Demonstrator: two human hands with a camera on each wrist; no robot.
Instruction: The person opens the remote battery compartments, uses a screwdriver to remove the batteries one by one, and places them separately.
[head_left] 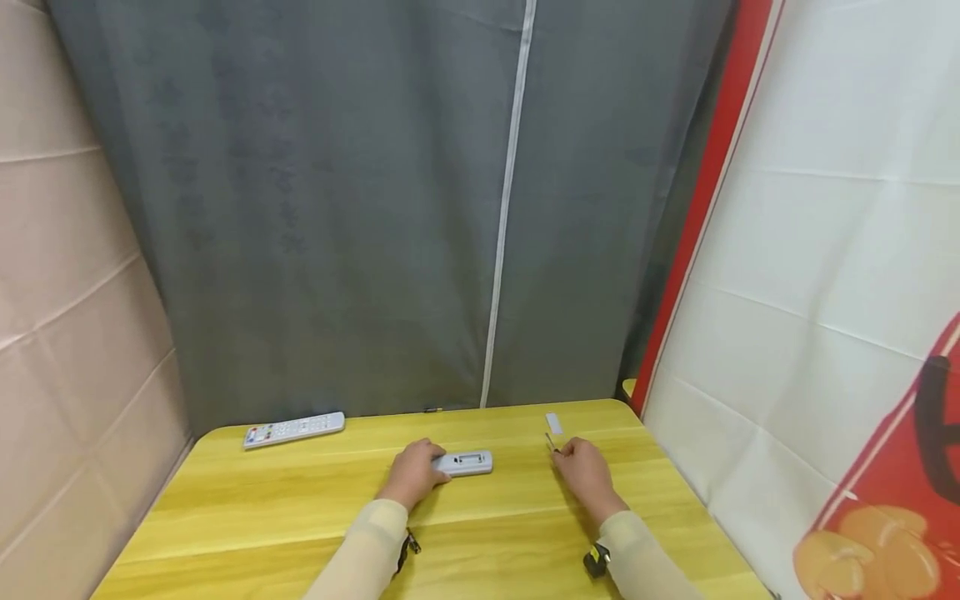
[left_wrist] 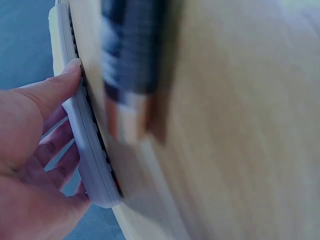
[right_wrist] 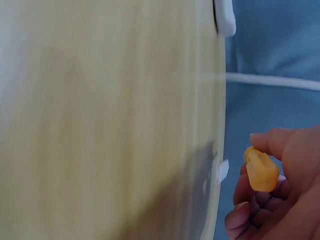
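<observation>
A grey remote control [head_left: 472, 463] lies with its keypad toward the table and its battery compartment open. My left hand [head_left: 413, 475] grips its left end, thumb on one side and fingers on the other in the left wrist view. To the right, my right hand [head_left: 587, 475] pinches a small orange piece [right_wrist: 263, 175]; a thin, dark-edged part shows past the fingertips in the head view, and I cannot tell its kind. Just beyond that hand lies the light battery cover [head_left: 553, 423]. A blurred black-and-copper battery [left_wrist: 131, 75] looms close in the left wrist view.
A second remote [head_left: 295, 430] with its keys up lies at the table's back left. At the back edge of the wooden table [head_left: 262, 517] is a small dark item [head_left: 432, 409]. A grey curtain [head_left: 337, 208] hangs behind, with pale fabric walls on both sides.
</observation>
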